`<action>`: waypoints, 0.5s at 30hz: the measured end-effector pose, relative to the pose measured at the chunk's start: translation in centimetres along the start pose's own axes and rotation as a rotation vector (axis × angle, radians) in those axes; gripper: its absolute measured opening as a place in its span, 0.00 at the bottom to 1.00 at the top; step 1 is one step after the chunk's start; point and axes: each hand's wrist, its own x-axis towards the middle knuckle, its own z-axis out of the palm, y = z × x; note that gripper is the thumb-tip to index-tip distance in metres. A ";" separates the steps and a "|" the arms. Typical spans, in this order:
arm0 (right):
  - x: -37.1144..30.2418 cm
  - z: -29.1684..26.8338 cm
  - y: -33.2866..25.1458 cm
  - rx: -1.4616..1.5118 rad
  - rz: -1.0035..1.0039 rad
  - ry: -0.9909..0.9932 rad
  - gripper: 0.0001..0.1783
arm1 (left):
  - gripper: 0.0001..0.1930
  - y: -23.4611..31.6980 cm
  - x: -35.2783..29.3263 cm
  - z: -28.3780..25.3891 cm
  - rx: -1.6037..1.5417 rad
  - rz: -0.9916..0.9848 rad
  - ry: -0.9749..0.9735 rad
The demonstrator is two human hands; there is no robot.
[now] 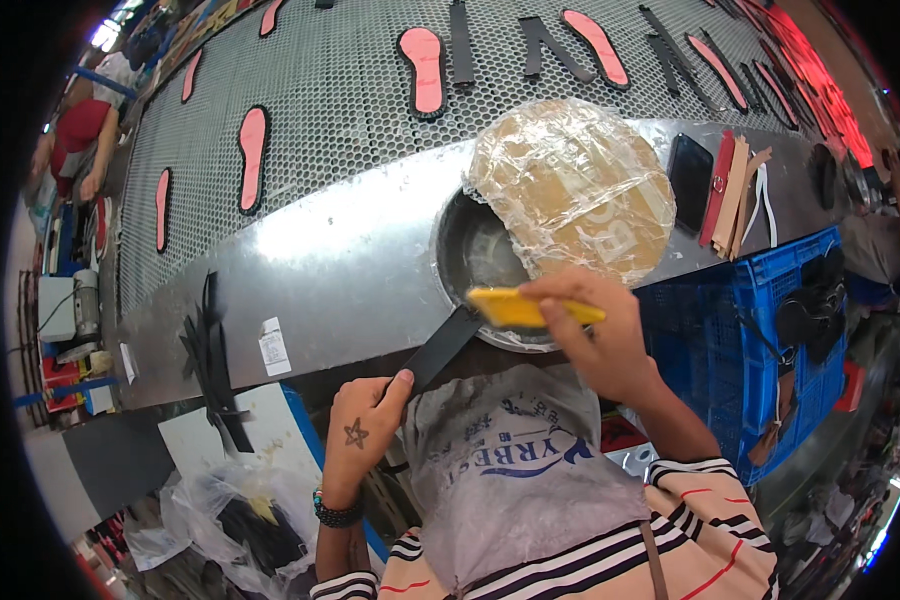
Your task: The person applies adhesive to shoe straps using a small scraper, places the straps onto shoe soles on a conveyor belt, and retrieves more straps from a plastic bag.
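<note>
My left hand (368,420) pinches the near end of a flat black strap (444,350) between thumb and fingers. The strap slants up and away, its far end at the rim of a round metal pan (462,240). In my right hand (602,335) is a yellow brush (530,308), its tip over the strap's far end; whether the two touch is hard to tell, and the bristles are blurred. A round cardboard lid (580,190) wrapped in clear film covers much of the pan, and the pan's contents show only in part.
Pink-topped insoles (254,160) and black straps (461,45) lie on a perforated metal mesh (340,110). Black strips (208,350) hang over the metal edge at left. A phone (689,180), coloured strips (727,195) and a blue crate (700,330) are at right. Another person (85,140) is far left.
</note>
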 end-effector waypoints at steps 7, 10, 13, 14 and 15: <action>1.0 -0.4 -0.2 -0.172 -0.111 0.060 0.08 | 0.18 -1.0 0.8 -2.8 -0.396 -0.038 -0.027; 1.3 0.3 0.0 -0.186 -0.118 0.065 0.07 | 0.15 -1.0 3.3 -4.6 -0.557 0.087 0.023; 1.2 1.7 0.4 -0.207 -0.046 0.082 0.07 | 0.15 -0.2 9.6 -7.9 -0.577 0.248 0.140; 0.9 1.8 0.4 -0.201 -0.011 0.109 0.07 | 0.15 0.9 13.0 -9.4 -0.608 0.302 0.175; 0.6 2.3 -0.2 -0.172 0.014 0.111 0.07 | 0.14 -0.5 17.1 -11.1 -0.442 0.679 0.300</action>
